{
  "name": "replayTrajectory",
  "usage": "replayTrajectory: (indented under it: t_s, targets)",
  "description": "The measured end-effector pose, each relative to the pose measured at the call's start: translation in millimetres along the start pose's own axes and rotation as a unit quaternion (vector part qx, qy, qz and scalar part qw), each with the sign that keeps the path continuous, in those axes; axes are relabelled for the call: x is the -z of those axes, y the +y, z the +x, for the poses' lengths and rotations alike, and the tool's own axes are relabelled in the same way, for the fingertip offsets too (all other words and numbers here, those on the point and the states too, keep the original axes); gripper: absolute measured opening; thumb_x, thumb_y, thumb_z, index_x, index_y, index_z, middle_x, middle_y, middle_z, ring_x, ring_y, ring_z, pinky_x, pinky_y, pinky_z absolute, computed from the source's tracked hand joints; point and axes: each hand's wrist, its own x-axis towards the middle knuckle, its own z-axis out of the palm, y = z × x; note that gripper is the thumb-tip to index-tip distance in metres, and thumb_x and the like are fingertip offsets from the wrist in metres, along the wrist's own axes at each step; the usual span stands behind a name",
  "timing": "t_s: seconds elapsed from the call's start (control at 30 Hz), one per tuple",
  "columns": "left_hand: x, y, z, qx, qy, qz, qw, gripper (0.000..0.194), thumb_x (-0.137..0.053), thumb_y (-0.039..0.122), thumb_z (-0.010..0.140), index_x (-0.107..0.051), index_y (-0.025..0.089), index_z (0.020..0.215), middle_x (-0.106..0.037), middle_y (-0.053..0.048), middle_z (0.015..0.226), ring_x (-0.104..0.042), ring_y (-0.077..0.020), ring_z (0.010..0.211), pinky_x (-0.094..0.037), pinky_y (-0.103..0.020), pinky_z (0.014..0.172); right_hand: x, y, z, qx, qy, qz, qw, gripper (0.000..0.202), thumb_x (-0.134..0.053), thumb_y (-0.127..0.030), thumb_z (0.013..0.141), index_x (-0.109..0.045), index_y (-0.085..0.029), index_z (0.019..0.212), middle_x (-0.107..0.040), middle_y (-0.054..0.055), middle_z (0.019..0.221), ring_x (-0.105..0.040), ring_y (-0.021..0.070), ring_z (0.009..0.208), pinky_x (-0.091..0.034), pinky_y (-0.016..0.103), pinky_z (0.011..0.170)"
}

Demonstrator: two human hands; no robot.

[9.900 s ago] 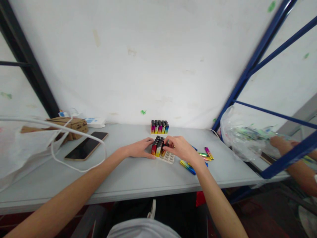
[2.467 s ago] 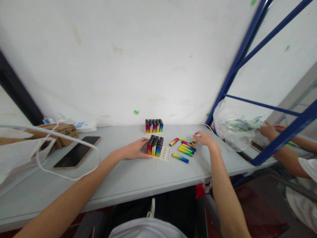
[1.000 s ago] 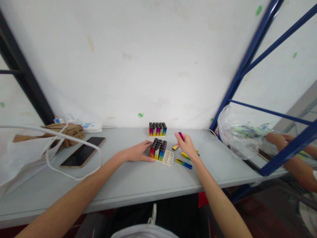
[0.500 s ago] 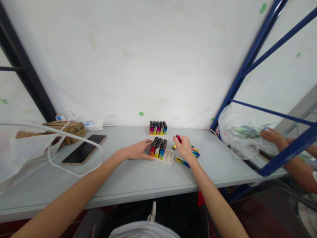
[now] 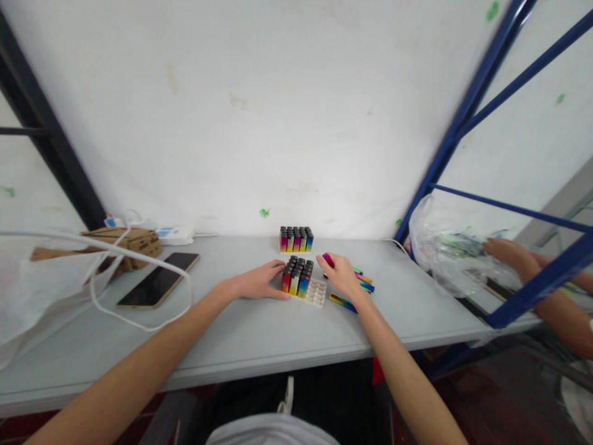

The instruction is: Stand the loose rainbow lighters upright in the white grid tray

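Hands are both out on the grey surface (image 5: 259, 334) right now. My left hand (image 5: 257, 283) lies flat, fingers spread loose and gripping nothing, its fingertips touching the left side of the white tray (image 5: 317, 293). That tray sits mid-surface, its left part packed with upright rainbow lighters (image 5: 297, 279), its right sockets bare. My right hand (image 5: 341, 276) hovers just right of the tray, and its grip is pinched closed on a single magenta-tipped lighter (image 5: 328, 259), held tilted above the tray's far right corner. Loose lighters (image 5: 359, 285) lie flat in a small scatter right beside that hand, one blue-and-yellow one nearest me. Farther back, against the white wall, a second full tray of lighters (image 5: 296, 239) stands apart. Over on the left I see a phone (image 5: 158, 287) face up, a cardboard box (image 5: 121, 240) and a white cable (image 5: 139, 321) looping across. Far right, beyond the blue frame (image 5: 532, 290), another person's hand (image 5: 507, 252) rests in a clear plastic bag (image 5: 445, 253).
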Motion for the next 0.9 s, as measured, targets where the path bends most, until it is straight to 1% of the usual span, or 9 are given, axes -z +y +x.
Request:
replayTrajectory:
  t_s: [0.1,0.2,0.33,0.4,0.47,0.53,0.67,0.8,0.9]
  targets:
    - [-0.5,0,0,0.008,-0.001,0.003,1.000,0.092,-0.079,0.073,0.090,-0.055,0.018,0.159,-0.054,-0.017,0.165,-0.052,-0.0399,0.153,-0.039,-0.045,0.130,5,1,0,0.014,0.009,0.024,1.000,0.043,-0.049,-0.060,0.105,-0.049,-0.027,0.078,-0.058,0.000,0.068,-0.051,0.0204,0.067,-0.035,0.032,0.067]
    - [-0.8,0,0,0.013,-0.003,0.005,1.000,0.093,-0.079,0.073,0.089,-0.054,0.017,0.159,-0.054,-0.017,0.165,-0.051,-0.0403,0.153,-0.038,-0.045,0.130,7,5,0,0.025,-0.024,0.046,0.998,0.038,-0.044,-0.057,0.109,-0.053,-0.026,0.088,-0.063,0.001,0.076,-0.057,0.0218,0.072,-0.040,0.032,0.070]
    - [-0.4,1,0,0.010,-0.005,0.000,1.000,0.092,-0.078,0.072,0.090,-0.054,0.016,0.159,-0.052,-0.019,0.167,-0.050,-0.0400,0.154,-0.037,-0.046,0.131,6,7,2,0.066,-0.046,0.032,0.996,0.045,-0.048,-0.059,0.108,-0.052,-0.025,0.079,-0.063,0.003,0.079,-0.057,0.0209,0.076,-0.042,0.032,0.073]
    - [0.1,2,0,0.011,-0.007,-0.003,1.000,0.092,-0.078,0.072,0.091,-0.054,0.016,0.159,-0.051,-0.019,0.167,-0.050,-0.0395,0.154,-0.037,-0.046,0.132,6,7,2,0.079,-0.049,0.008,0.996,0.050,-0.053,-0.061,0.106,-0.050,-0.025,0.072,-0.060,0.002,0.074,-0.053,0.0198,0.072,-0.040,0.031,0.071]
    - [0.5,2,-1,0.011,-0.007,-0.004,1.000,0.092,-0.079,0.072,0.090,-0.054,0.016,0.159,-0.051,-0.019,0.167,-0.050,-0.0391,0.154,-0.036,-0.046,0.132,7,6,2,0.065,-0.071,0.005,0.995,0.052,-0.053,-0.062,0.106,-0.051,-0.025,0.070,-0.057,0.000,0.067,-0.049,0.0185,0.065,-0.037,0.031,0.066]
    - [0.6,2,0,0.011,-0.008,-0.005,1.000,0.092,-0.079,0.072,0.090,-0.054,0.017,0.159,-0.051,-0.018,0.167,-0.050,-0.0389,0.154,-0.036,-0.046,0.132,8,7,2,0.047,-0.095,0.013,0.994,0.054,-0.053,-0.065,0.105,-0.054,-0.024,0.070,-0.059,-0.001,0.063,-0.049,0.0180,0.061,-0.035,0.030,0.063]
    - [-0.4,0,0,0.007,-0.005,-0.005,1.000,0.092,-0.079,0.072,0.089,-0.055,0.018,0.159,-0.053,-0.017,0.166,-0.051,-0.0389,0.153,-0.038,-0.045,0.131,13,12,2,0.035,-0.131,0.032,0.990,0.054,-0.057,-0.067,0.102,-0.061,-0.022,0.072,-0.069,0.002,0.066,-0.057,0.0193,0.063,-0.040,0.029,0.063]
    - [-1.0,-2,1,-0.003,0.001,-0.004,1.000,0.091,-0.079,0.074,0.088,-0.056,0.020,0.159,-0.055,-0.015,0.164,-0.053,-0.0388,0.152,-0.039,-0.045,0.130,17,16,1,0.040,-0.172,0.052,0.983,0.044,-0.065,-0.058,0.100,-0.071,-0.020,0.079,-0.076,0.004,0.073,-0.062,0.0208,0.067,-0.045,0.029,0.065]
    - [-0.6,-1,1,-0.003,-0.001,-0.006,1.000,0.091,-0.079,0.073,0.089,-0.055,0.020,0.159,-0.055,-0.015,0.164,-0.052,-0.0387,0.152,-0.039,-0.045,0.130,17,15,2,0.051,-0.172,0.011,0.984,0.032,-0.073,-0.044,0.096,-0.073,-0.019,0.077,-0.075,0.003,0.071,-0.060,0.0195,0.063,-0.042,0.028,0.061]
